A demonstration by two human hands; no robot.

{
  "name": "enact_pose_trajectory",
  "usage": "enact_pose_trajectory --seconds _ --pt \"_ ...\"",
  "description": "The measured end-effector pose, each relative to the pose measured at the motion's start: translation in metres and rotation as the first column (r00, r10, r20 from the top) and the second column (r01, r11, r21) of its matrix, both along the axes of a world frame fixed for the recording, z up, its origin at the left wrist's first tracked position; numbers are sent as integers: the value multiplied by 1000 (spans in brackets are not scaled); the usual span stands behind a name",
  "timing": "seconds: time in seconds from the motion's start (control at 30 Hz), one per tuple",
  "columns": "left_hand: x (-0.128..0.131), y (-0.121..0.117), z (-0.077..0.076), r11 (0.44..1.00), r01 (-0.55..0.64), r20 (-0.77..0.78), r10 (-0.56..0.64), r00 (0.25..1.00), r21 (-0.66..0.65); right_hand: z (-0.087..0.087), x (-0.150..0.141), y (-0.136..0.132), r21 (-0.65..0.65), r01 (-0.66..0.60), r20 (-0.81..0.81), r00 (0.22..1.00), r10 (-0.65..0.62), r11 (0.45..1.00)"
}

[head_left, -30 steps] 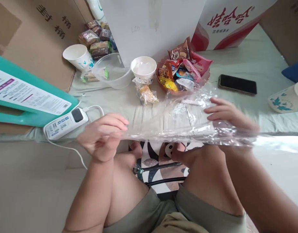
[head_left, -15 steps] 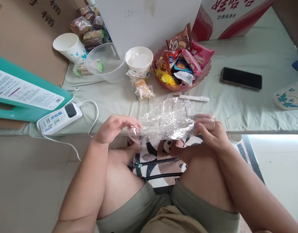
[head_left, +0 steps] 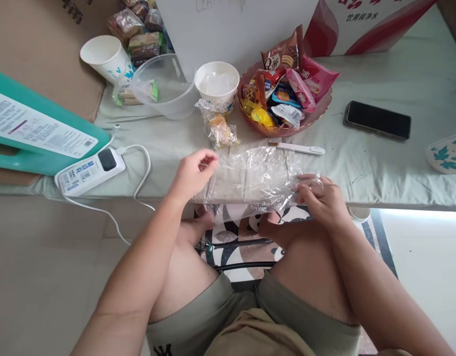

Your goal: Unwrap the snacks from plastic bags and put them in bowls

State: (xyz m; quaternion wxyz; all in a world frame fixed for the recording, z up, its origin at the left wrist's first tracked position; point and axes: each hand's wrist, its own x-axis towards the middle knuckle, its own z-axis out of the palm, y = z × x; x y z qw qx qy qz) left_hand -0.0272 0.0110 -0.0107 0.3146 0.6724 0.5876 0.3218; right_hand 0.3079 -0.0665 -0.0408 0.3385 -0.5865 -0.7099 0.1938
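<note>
From where I watch through the head camera, 2 bare hands work over the front edge of a surface covered in pale green cloth (head_left: 384,173). Between them lies clear plastic film (head_left: 257,175), crinkled and partly flattened on the cloth, its near edge hanging past the front over the patterned floor. I cannot tell whether it is a single sheet or a bag.

The right hand (head_left: 320,200) grasps the film at its right side, thumb against bent fingers, with a loose tuft of plastic showing above the knuckles; I judge that this grip anchors the slippery material. The left hand (head_left: 197,170) is raised beside the film's left edge, fingers curled inward. I cannot tell whether any plastic is pinched there, since the fingertips are partly turned from me. Holding the hands apart on either side probably helps the film lie open rather than crumple.

Just beyond the film lies a slim white-handled tool (head_left: 302,148), likely within easy reach of the right hand. Behind it, a reddish bowl (head_left: 319,116) gathers packaged snacks (head_left: 283,94), its raised wall seemingly there to stop them scattering. A wrapped yellowish snack (head_left: 220,128) sits in front of a paper bowl (head_left: 222,100), with a clear plastic tub (head_left: 168,111) to the left. The phone (head_left: 378,120) lies flat at right, perhaps set aside from the handling
</note>
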Motion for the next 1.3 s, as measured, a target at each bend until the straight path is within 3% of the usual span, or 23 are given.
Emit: enact_pose_trajectory --seconds 0.07,0.1,0.17,0.23,0.37,0.5,0.6,0.7,0.8,0.9,1.1,1.3 --pt "-1 1 5 978 -142 27 139 990 151 1 -1 1 -3 11 -9 1000 -11 1000" --pt "-3 -2 10 970 -157 10 158 987 186 2 -2 1 -6 12 -13 1000 -12 1000" --pt "-6 -14 20 996 3 -83 5 997 85 4 -3 3 -18 4 -22 1000 -4 1000" --pt "-7 -30 27 981 174 -225 -190 956 -91 6 -5 4 -35 -3 -37 999 2 999" --pt "-2 -47 28 957 164 -414 -254 874 -240 6 -6 5 -77 27 -46 998 -31 997" --pt "-2 -37 22 936 179 -251 -260 933 -302 6 -6 5 -102 59 -38 997 -63 993" --pt "-7 -30 23 952 137 -134 -179 975 -272 8 -7 6 -137 67 -36 997 -72 988" --pt "-6 -33 22 974 142 -234 -181 955 -175 8 -7 6 -140 68 -57 995 -77 988" --pt "3 -40 19 962 237 -350 -270 897 -136 7 -7 6 -131 74 -71 994 -84 989" --pt "9 -41 16 945 297 -302 -326 896 -139 6 -7 6 -121 74 -78 993 -83 990" --pt "-1 -30 19 965 240 -30 -245 969 -107 7 -6 7 -127 59 -102 992 -72 990" --pt "-6 -26 15 988 151 30 -150 988 -33 9 -5 6 -148 71 -115 989 -88 986"
